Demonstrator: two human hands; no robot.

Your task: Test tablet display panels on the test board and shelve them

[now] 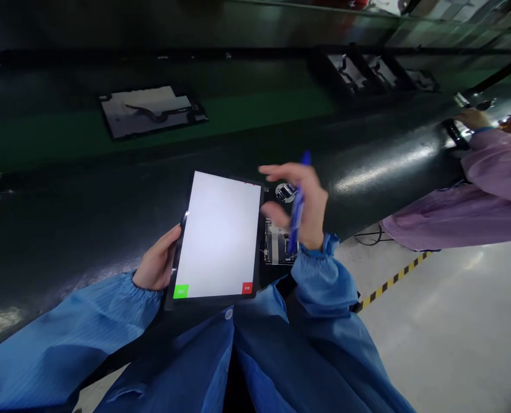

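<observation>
My left hand (156, 258) grips the tablet (219, 235); right hand (307, 206) holds a blue pen (297, 215).
Left fingers curl round its edge; circuit board (277, 244) just right of tablet.

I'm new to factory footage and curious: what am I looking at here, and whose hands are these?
This picture comes from a camera worn on a person's head, looking down at their own hands, so no machine is involved. Their left hand holds a tablet showing a white screen with a green and a red button. Their right hand holds a blue pen near a circuit board on a dark workbench. A co-worker in a lilac smock is at the right.
</observation>
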